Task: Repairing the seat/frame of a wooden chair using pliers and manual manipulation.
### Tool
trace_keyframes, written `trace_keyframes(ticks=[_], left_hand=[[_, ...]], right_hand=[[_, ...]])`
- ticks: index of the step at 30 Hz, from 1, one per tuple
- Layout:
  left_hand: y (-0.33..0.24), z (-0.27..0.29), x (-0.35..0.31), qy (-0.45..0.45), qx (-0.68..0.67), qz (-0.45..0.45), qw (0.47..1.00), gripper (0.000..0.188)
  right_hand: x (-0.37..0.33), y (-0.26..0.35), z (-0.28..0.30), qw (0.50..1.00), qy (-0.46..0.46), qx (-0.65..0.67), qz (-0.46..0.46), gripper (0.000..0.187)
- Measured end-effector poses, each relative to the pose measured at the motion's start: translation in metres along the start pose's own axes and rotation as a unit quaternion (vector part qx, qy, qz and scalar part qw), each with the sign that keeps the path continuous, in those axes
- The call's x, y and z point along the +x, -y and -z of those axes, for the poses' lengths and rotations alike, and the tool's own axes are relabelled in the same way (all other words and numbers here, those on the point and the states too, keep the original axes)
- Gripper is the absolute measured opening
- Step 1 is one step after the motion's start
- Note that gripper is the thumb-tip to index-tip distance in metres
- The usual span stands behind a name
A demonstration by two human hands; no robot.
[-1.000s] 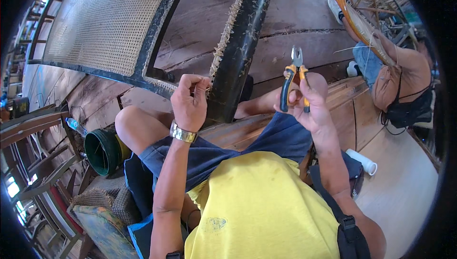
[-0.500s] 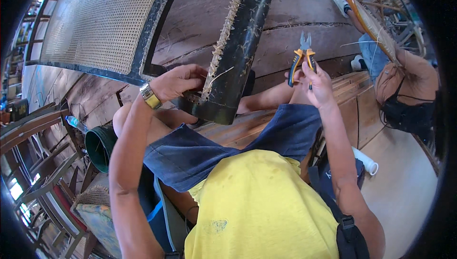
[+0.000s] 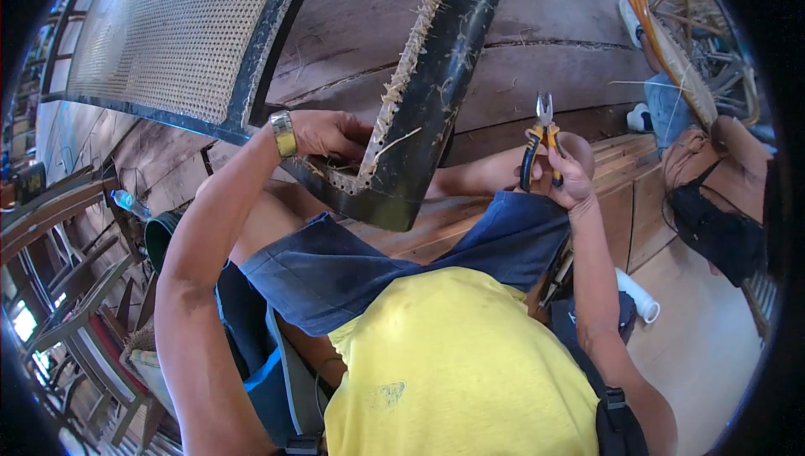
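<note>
A black wooden chair frame point(image 3: 411, 154) lies across my lap, with a row of holes along its inner edge. Frayed ends of cut cane point(image 3: 417, 45) stick up along that edge, and one loose strand curls off the near corner. My left hand point(image 3: 331, 135), with a metal watch on the wrist, reaches into the frame's opening with its fingers bent at the inner edge. The fingertips are partly hidden, so what they pinch cannot be made out. My right hand point(image 3: 573, 172) holds combination pliers point(image 3: 545, 125) by their orange and black handles, jaws pointing up, apart from the frame.
A woven cane panel point(image 3: 176, 36) in a black frame extends at the far left. Wooden chair parts point(image 3: 67, 288) crowd the left side, near a plastic bottle point(image 3: 126, 202) and a dark green bucket point(image 3: 158, 238). Another person point(image 3: 713, 196) sits at right beside a curved rattan frame point(image 3: 671, 62).
The pliers and my right hand have come down and slightly right. My left hand has shifted a little along the inner edge, and the frame's near corner sits slightly lower.
</note>
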State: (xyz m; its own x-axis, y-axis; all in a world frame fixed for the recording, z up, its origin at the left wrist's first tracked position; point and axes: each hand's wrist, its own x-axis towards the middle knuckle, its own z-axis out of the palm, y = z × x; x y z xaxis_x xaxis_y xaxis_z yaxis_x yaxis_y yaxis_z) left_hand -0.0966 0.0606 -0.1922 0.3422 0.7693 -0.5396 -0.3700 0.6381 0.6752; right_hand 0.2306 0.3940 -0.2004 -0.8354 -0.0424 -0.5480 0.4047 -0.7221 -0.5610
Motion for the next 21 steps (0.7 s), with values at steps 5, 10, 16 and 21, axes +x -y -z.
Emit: trace_keyframes(ticks=[5,10,16,21], left_hand=[[0.016,0.014,0.016,0.045,-0.048,-0.008,0.998,0.029],[0.015,0.015,0.018,0.056,-0.005,-0.004,0.998,0.029],[0.001,0.0,0.003,-0.059,0.307,-0.079,0.947,0.031],[-0.002,-0.012,-0.002,-0.117,0.387,-0.088,0.91,0.029]], right_hand=[[0.005,0.001,0.012,0.999,-0.017,0.051,-0.008,0.064],[0.001,-0.002,0.027,0.995,-0.045,0.08,-0.028,0.06],[0.006,-0.002,0.033,0.995,-0.049,0.079,-0.022,0.058],[0.009,0.001,0.028,0.996,-0.036,0.077,-0.016,0.054]])
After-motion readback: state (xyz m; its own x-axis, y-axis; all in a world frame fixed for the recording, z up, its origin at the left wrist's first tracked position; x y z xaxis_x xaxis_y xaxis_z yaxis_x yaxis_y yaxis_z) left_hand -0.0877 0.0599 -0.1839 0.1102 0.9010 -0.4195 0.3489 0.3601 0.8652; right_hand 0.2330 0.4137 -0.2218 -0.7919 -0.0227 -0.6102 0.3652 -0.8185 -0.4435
